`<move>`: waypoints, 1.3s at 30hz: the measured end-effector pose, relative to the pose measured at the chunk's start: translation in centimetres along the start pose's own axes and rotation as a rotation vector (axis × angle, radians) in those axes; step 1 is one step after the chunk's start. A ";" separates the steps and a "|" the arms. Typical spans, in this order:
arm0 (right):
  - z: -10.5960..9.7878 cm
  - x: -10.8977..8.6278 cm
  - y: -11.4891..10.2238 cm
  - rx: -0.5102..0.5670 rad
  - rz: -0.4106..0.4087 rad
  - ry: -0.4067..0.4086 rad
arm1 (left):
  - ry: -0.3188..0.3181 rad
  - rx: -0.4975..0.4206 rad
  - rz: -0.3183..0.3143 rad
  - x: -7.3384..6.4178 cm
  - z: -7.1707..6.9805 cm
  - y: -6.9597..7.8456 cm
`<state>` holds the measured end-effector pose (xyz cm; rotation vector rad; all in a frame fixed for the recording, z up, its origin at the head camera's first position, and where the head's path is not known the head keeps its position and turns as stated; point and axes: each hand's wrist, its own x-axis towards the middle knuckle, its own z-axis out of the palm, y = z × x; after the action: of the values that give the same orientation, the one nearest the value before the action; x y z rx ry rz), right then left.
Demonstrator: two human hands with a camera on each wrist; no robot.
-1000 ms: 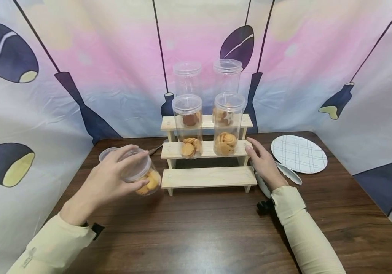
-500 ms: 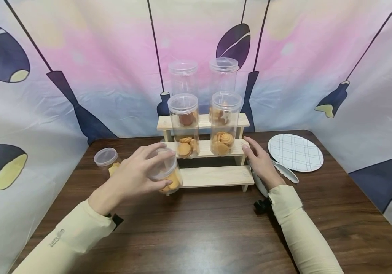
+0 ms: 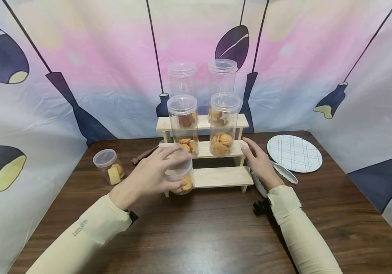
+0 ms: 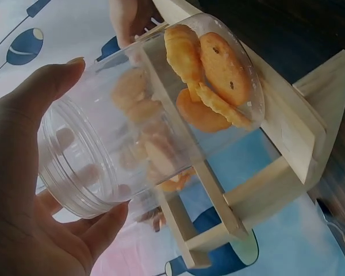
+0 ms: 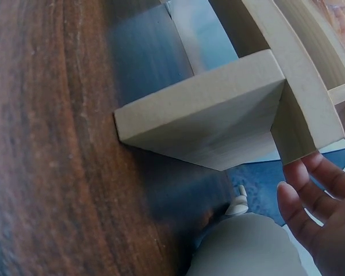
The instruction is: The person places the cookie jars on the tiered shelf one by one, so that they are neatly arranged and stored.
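My left hand (image 3: 148,179) grips a clear lidded jar (image 3: 185,179) by its upper part, over the left end of the bottom step of a three-step wooden stand (image 3: 223,177). In the left wrist view, the thumb and fingertips lie on opposite sides of the jar near its lid (image 4: 80,164). Orange-yellow cookies (image 4: 221,63) lie at its bottom, close to the wood. At the stand's right side, my right hand (image 3: 262,165) touches the end of the middle step. The right wrist view has those fingertips (image 5: 296,175) against the wood, with nothing held.
Two cookie jars (image 3: 183,106) stand on the middle step, and two more (image 3: 222,68) behind them on the top step. A shorter jar (image 3: 106,161) is at the left, near a brown-handled utensil (image 3: 144,155). At the right lie a checked plate (image 3: 295,152) and tongs (image 3: 286,173).
My left hand has carried the cookie jar rightward from the table's left to the bottom step's left end, uncovering the shorter jar. My right hand stays at the stand.
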<state>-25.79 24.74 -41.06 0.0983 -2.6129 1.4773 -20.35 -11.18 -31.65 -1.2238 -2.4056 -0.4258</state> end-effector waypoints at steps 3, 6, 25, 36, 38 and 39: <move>0.0 0.0 0.0 0.003 0.003 -0.002 | -0.014 -0.008 0.006 0.4 0.4 0.1; 0.0 0.0 0.1 0.005 0.003 -0.003 | -0.028 -0.005 -0.004 0.8 0.7 0.1; 0.1 0.0 0.0 -0.012 0.015 0.004 | -0.072 0.035 -0.027 2.1 1.2 0.5; 0.1 0.1 0.1 -0.023 0.006 0.010 | -0.086 0.027 -0.032 2.1 1.4 0.2; 0.1 0.1 0.2 -0.023 0.003 0.009 | -0.091 0.025 -0.028 2.1 1.4 0.1; 0.1 0.1 0.2 -0.025 0.001 0.010 | -0.093 0.024 -0.027 2.1 1.4 0.1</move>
<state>-25.92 24.75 -41.28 0.0864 -2.6233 1.4414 -21.68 -9.02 -31.88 -1.2275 -2.5007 -0.3545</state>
